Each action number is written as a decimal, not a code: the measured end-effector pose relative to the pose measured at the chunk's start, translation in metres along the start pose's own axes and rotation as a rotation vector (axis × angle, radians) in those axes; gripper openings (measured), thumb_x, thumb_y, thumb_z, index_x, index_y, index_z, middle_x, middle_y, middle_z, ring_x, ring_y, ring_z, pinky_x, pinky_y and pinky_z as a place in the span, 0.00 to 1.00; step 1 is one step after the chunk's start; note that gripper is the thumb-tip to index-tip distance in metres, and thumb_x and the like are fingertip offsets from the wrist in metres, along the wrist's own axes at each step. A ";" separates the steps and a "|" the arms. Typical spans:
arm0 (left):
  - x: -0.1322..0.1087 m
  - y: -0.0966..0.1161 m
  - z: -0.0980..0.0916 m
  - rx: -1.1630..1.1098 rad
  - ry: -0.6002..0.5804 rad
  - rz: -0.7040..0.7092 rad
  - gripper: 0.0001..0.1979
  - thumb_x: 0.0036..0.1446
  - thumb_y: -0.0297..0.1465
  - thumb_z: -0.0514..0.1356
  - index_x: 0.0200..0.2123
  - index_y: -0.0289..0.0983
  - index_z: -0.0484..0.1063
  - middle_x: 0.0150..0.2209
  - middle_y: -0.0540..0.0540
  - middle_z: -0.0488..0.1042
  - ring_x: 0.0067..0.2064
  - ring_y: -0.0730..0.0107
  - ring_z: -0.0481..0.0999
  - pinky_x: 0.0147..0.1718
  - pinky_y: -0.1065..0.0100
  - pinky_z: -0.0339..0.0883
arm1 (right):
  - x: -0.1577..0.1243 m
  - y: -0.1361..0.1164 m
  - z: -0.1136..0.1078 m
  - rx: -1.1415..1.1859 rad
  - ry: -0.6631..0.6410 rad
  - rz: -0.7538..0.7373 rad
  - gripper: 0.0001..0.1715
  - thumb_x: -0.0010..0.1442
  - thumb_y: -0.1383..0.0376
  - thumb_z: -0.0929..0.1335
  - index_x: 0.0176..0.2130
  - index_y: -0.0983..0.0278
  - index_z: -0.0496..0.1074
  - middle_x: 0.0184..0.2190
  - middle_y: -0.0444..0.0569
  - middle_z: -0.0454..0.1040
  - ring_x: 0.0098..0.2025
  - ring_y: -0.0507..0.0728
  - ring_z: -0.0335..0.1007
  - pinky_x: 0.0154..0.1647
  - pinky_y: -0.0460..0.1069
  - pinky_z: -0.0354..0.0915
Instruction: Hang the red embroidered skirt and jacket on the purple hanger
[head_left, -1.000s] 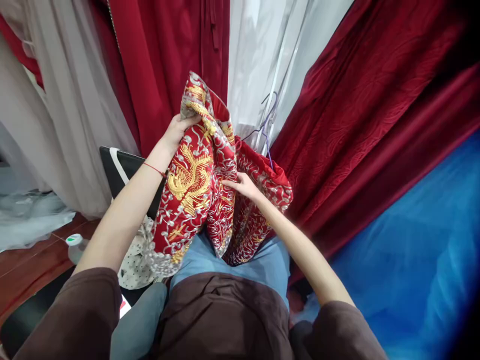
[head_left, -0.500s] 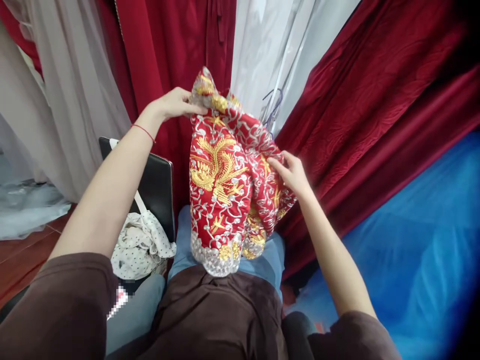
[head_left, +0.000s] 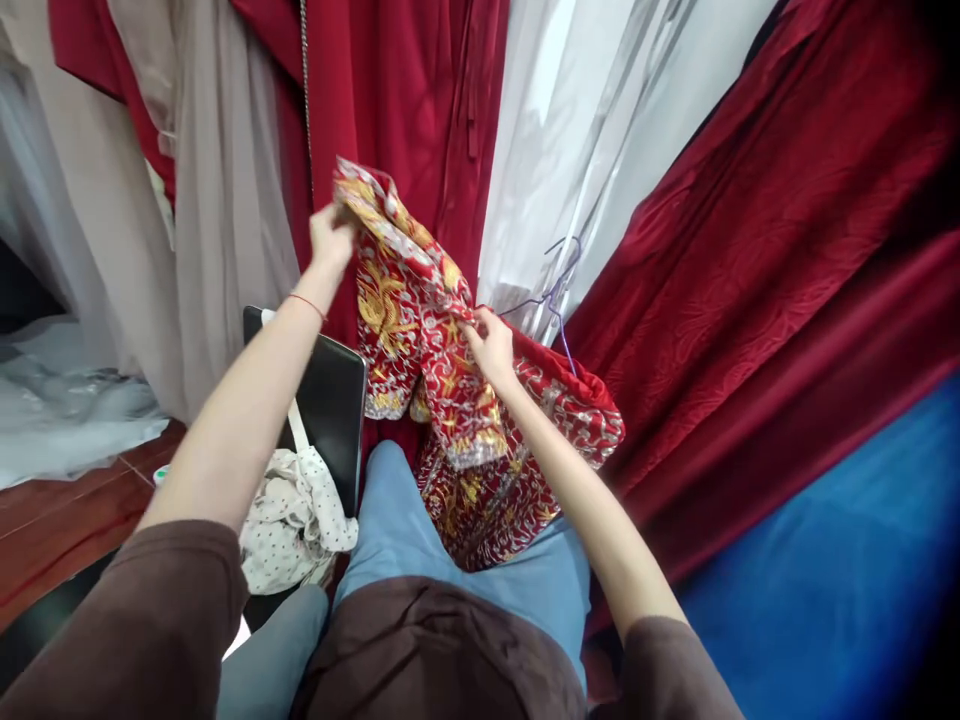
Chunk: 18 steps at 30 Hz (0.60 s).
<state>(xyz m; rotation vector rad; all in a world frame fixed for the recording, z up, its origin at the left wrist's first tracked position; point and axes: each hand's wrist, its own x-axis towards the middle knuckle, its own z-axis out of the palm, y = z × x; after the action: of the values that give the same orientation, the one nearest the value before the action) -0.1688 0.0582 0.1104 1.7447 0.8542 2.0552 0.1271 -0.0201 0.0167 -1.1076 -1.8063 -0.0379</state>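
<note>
Stretching a red embroidered garment between bare hands, a person in a brown top worked out past the knees. The left hand, slightly blurred, was clenched on the garment's upper left corner, fingertips hidden by the cloth; the right hand had thumb and fingers closed together on the upper edge toward the other end. Half a second earlier the right hand had gripped farther out; it had since come inward while the left hand reached away, lifting the silver-trimmed hem (low against the lap a moment before) higher and farther off. The upper edge now slanted between two firm grips, which appeared to leave the piece better spread and easier to turn. The shift also uncovered a second embroidered garment, a purple hanger at its top edge. A polka-dot cloth lay by the lower corner of a black panel.
</note>
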 end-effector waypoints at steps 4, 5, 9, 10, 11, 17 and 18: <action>-0.036 0.036 -0.110 -0.020 0.204 0.095 0.21 0.46 0.44 0.70 0.43 0.46 0.73 0.52 0.57 0.79 0.58 0.62 0.73 0.60 0.54 0.65 | 0.001 -0.047 0.024 0.037 0.070 -0.214 0.17 0.69 0.65 0.60 0.52 0.63 0.72 0.48 0.55 0.76 0.48 0.59 0.72 0.52 0.54 0.67; -0.064 0.041 -0.143 -0.031 0.194 0.115 0.21 0.50 0.48 0.67 0.46 0.47 0.74 0.54 0.58 0.78 0.61 0.61 0.71 0.62 0.53 0.63 | -0.010 -0.059 0.031 0.020 0.035 -0.298 0.19 0.69 0.66 0.59 0.53 0.62 0.72 0.49 0.55 0.75 0.49 0.59 0.72 0.52 0.54 0.67; -0.231 0.031 -0.253 0.169 0.148 -0.183 0.18 0.45 0.51 0.68 0.39 0.52 0.79 0.54 0.64 0.77 0.65 0.50 0.67 0.66 0.49 0.59 | -0.090 -0.088 0.059 -0.200 -0.294 -0.744 0.19 0.70 0.69 0.59 0.51 0.58 0.74 0.49 0.54 0.77 0.49 0.60 0.73 0.52 0.56 0.69; -0.272 0.021 -0.267 0.192 0.154 -0.249 0.18 0.43 0.55 0.66 0.31 0.50 0.79 0.52 0.64 0.78 0.65 0.47 0.66 0.66 0.47 0.59 | -0.111 -0.088 0.066 -0.260 -0.349 -0.839 0.18 0.69 0.70 0.60 0.50 0.57 0.75 0.51 0.54 0.76 0.52 0.61 0.73 0.53 0.57 0.69; -0.309 0.009 -0.274 0.272 0.116 -0.283 0.17 0.40 0.53 0.67 0.23 0.46 0.77 0.53 0.63 0.78 0.65 0.45 0.65 0.66 0.46 0.58 | -0.129 -0.086 0.074 -0.311 -0.368 -0.883 0.18 0.69 0.71 0.61 0.50 0.56 0.75 0.52 0.53 0.76 0.55 0.61 0.71 0.54 0.58 0.69; -0.395 -0.043 -0.237 0.573 -0.091 -0.461 0.11 0.47 0.35 0.58 0.24 0.42 0.81 0.57 0.45 0.75 0.61 0.49 0.70 0.62 0.51 0.62 | -0.155 -0.043 0.095 -0.418 -0.347 -0.826 0.24 0.65 0.74 0.62 0.54 0.56 0.74 0.56 0.57 0.75 0.60 0.65 0.70 0.59 0.65 0.67; -0.394 -0.043 -0.229 0.623 -0.163 -0.443 0.12 0.48 0.33 0.56 0.27 0.42 0.82 0.57 0.45 0.75 0.60 0.51 0.71 0.62 0.53 0.62 | -0.149 -0.037 0.093 -0.433 -0.315 -0.781 0.25 0.63 0.74 0.62 0.55 0.56 0.73 0.58 0.59 0.74 0.62 0.67 0.68 0.59 0.68 0.65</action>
<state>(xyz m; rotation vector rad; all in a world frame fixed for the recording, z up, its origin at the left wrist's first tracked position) -0.3140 -0.1947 -0.2427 1.7455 1.7728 1.4195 0.0510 -0.0965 -0.1265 -0.6361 -2.4975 -0.7840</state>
